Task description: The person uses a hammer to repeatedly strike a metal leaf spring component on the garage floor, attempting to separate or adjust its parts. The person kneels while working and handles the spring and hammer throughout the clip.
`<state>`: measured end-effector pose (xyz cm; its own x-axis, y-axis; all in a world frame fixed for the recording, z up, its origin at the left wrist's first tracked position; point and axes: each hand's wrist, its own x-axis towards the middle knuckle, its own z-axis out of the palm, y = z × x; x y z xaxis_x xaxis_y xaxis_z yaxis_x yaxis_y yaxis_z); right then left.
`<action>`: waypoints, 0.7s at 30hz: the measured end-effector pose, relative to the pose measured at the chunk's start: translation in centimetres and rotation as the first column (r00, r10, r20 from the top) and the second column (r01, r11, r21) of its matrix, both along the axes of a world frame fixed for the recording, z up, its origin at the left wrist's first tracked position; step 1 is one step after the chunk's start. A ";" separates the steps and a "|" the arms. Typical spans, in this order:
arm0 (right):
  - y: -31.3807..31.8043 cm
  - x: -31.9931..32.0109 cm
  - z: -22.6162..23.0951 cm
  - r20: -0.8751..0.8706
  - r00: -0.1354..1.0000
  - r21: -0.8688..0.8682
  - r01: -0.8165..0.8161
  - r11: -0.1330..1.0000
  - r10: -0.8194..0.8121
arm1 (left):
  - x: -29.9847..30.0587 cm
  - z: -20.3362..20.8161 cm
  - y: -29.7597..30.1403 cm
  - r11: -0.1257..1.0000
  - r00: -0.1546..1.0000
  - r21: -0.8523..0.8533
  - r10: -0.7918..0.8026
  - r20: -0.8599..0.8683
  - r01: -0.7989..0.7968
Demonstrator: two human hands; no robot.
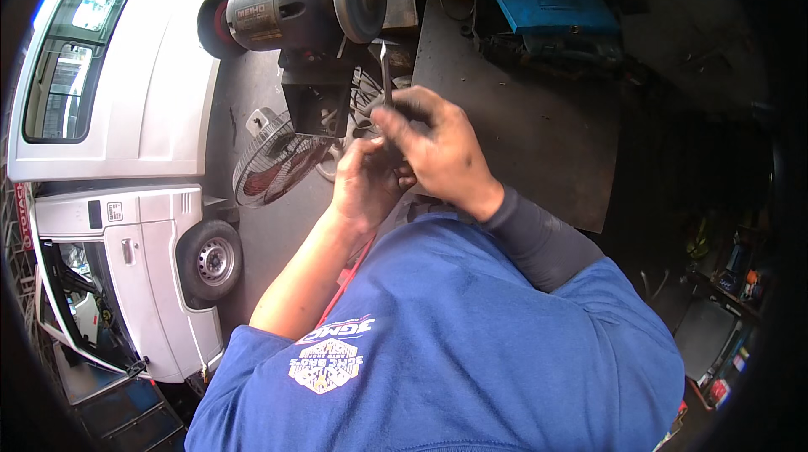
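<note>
In the head view, your right hand is closed on a thin pointed rod, while your left hand sits together with it just below; its grip is partly hidden, so you cannot tell what it holds. The rod's bright tip points up near the lower edge of the grinder wheel. The fan crowds your left; rightward, the dark tabletop lies open to its edge, below the blue case.

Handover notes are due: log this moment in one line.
right hand: at pointed metal rod, blurred | left hand: close below, grip hidden | bench grinder: ahead of hands | fan: left of hands
</note>
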<state>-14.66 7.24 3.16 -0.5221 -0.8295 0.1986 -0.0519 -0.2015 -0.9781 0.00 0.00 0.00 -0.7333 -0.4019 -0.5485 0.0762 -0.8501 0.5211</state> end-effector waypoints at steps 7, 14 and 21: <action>-6.3 -2.5 -4.6 0.068 0.998 0.157 -0.023 0.987 0.012 | -1.8 -1.7 -0.7 0.998 1.000 -0.061 -0.001 0.023 0.003; -6.4 -2.7 -4.4 0.036 0.999 0.140 0.001 0.990 -0.006 | -2.5 -1.3 -0.4 1.000 1.000 -0.011 -0.021 0.009 0.021; -6.0 -3.0 -3.0 -0.018 1.000 0.175 0.012 0.984 -0.009 | -3.0 -0.9 -0.3 1.000 1.000 0.015 -0.017 -0.005 0.017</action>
